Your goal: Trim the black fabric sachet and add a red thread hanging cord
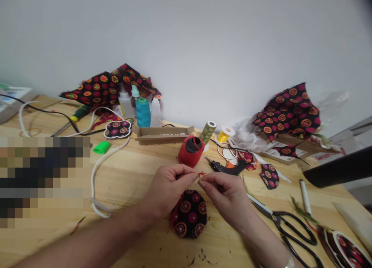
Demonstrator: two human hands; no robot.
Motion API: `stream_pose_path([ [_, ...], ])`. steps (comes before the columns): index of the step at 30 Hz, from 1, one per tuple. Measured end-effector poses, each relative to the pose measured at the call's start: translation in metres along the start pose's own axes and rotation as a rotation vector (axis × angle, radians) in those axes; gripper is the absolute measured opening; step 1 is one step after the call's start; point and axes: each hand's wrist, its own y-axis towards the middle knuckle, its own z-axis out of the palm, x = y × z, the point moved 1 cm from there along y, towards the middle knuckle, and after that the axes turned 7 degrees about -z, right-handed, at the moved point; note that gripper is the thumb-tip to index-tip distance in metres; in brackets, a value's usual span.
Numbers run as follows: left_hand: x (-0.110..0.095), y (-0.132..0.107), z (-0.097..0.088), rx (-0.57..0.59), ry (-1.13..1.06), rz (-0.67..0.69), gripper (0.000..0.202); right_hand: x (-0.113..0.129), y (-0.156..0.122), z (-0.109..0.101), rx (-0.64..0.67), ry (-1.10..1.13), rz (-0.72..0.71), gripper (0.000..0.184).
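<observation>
My left hand (171,184) and my right hand (225,192) meet fingertip to fingertip above the table. Between them a short bit of red thread (201,175) shows, pinched by thumb and forefinger on each side. Just below lies a rounded pad of black fabric (189,217) with pink and orange round motifs, partly covered by the left hand. Behind the fingers stands a cone of red thread (191,151).
Scissors (287,225) lie at right, by a white marker (305,197). Behind are a black glue gun (229,167), a yellow spool (225,135), an open cardboard box (165,135) and a teal thread cone (143,113). A white cord (94,171) curves at left.
</observation>
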Motion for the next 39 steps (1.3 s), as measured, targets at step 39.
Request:
stream_pose_path([
  [39,0.0003,-0.002,0.0025,-0.049,0.128,-0.002,0.019,-0.0011,-0.0015,0.0011,0.093,-0.031,0.021,0.02],
])
